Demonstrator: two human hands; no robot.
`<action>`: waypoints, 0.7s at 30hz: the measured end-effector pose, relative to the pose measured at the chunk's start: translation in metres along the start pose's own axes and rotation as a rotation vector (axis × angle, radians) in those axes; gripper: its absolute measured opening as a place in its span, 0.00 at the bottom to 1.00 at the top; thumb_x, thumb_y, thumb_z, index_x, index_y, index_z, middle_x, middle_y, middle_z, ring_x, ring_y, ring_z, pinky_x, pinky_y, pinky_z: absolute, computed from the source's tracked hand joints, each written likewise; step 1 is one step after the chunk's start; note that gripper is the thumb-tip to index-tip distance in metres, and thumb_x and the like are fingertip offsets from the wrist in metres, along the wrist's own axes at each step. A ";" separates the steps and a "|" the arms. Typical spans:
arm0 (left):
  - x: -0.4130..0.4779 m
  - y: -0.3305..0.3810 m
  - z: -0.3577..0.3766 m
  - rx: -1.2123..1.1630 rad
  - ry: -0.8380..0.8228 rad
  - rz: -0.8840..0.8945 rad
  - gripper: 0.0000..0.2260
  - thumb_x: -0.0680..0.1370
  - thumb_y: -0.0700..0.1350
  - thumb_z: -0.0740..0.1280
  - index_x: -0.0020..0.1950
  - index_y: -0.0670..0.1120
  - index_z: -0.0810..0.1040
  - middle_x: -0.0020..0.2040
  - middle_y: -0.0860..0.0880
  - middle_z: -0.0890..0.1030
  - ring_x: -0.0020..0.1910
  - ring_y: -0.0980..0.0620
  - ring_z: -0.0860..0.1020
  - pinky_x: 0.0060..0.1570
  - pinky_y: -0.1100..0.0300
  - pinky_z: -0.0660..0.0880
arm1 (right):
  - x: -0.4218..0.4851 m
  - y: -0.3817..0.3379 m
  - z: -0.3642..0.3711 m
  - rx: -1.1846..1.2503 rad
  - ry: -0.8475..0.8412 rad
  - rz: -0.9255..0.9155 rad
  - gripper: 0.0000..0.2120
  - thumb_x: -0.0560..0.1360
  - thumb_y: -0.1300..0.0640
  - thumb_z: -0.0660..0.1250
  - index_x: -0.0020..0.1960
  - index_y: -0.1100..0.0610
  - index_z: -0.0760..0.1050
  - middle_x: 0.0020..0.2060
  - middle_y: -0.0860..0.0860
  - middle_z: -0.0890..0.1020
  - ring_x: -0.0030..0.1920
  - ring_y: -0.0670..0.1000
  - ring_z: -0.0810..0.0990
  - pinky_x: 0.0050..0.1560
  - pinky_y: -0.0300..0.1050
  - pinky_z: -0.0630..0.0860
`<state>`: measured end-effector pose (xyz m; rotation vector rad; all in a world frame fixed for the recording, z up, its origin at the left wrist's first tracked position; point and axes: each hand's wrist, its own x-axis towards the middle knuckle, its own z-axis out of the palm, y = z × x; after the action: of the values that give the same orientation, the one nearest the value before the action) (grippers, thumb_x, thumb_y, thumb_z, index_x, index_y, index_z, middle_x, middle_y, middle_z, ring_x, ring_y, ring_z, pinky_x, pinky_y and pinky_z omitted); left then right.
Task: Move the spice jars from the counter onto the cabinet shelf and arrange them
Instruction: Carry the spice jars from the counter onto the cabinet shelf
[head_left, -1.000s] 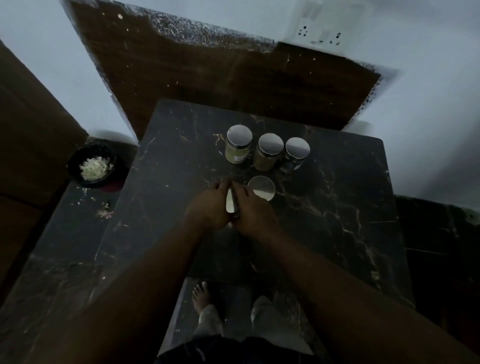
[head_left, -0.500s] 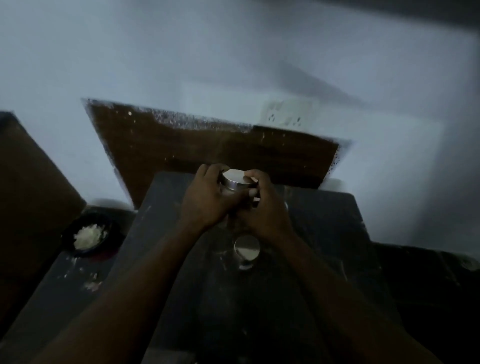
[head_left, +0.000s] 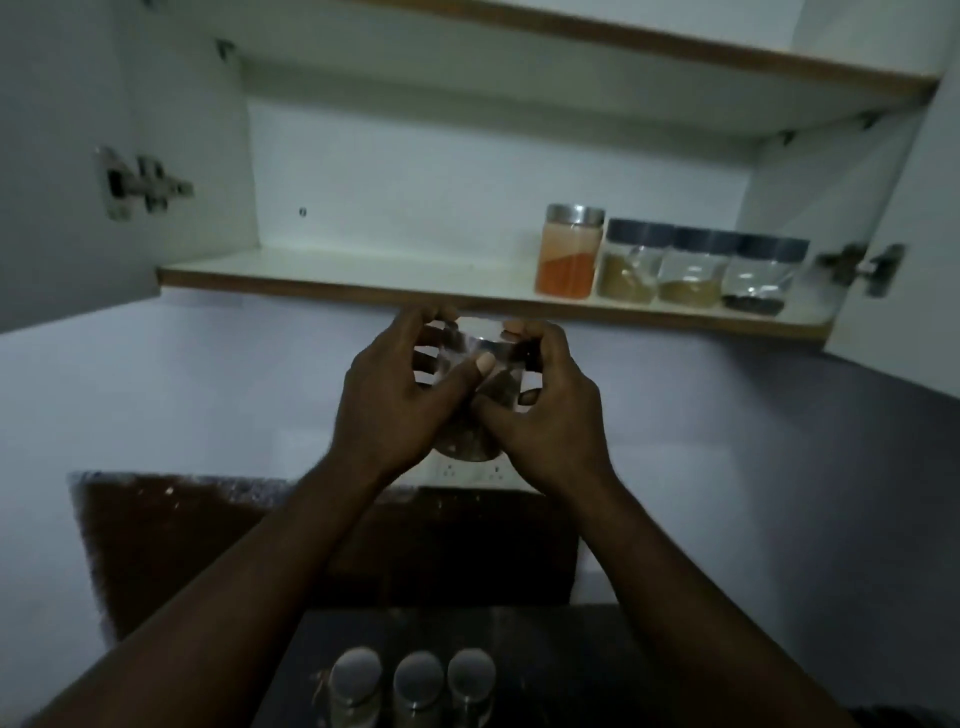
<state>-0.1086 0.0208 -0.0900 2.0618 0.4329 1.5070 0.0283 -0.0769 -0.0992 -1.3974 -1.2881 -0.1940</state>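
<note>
Three steel-lidded spice jars (head_left: 415, 680) wait on the dark desk (head_left: 561, 654), nearest the camera. Above them the left hand (head_left: 395, 395) and right hand (head_left: 545, 410) cup a glass jar (head_left: 475, 364) between curled fingers, lid tipped toward the shelf (head_left: 363, 270). Just beyond and above is the shelf edge; the open stretch lies left of the orange spice jar (head_left: 569, 254), with both hands equally near.

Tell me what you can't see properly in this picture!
- Jar in the head view: wrapped by the left hand and right hand and blurred, so its contents are unclear.
- Three counter jars: cut off by the bottom edge; only the lids show.
- Upper shelf: seen from below, so its top is hidden.
</note>
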 end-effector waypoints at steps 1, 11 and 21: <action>0.013 0.007 0.003 0.008 0.016 0.023 0.19 0.73 0.65 0.70 0.62 0.63 0.73 0.53 0.64 0.81 0.49 0.63 0.82 0.42 0.66 0.79 | 0.013 -0.004 -0.007 -0.012 0.013 -0.025 0.30 0.67 0.40 0.75 0.66 0.36 0.67 0.58 0.39 0.79 0.60 0.43 0.78 0.52 0.50 0.82; 0.119 0.037 0.017 -0.004 0.040 -0.006 0.19 0.73 0.65 0.69 0.61 0.63 0.72 0.54 0.57 0.83 0.45 0.57 0.84 0.42 0.50 0.84 | 0.126 -0.023 -0.040 -0.207 0.031 -0.172 0.26 0.66 0.37 0.72 0.60 0.40 0.68 0.50 0.39 0.80 0.46 0.44 0.81 0.42 0.50 0.82; 0.191 0.018 0.049 0.141 -0.015 -0.092 0.23 0.75 0.63 0.67 0.67 0.58 0.70 0.62 0.54 0.82 0.55 0.50 0.83 0.58 0.47 0.78 | 0.209 0.001 -0.035 -0.462 -0.043 -0.145 0.21 0.67 0.42 0.71 0.55 0.47 0.68 0.49 0.45 0.80 0.42 0.47 0.78 0.38 0.45 0.75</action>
<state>-0.0022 0.1002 0.0573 2.1282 0.6354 1.4425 0.1273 0.0135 0.0650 -1.6999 -1.4392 -0.5934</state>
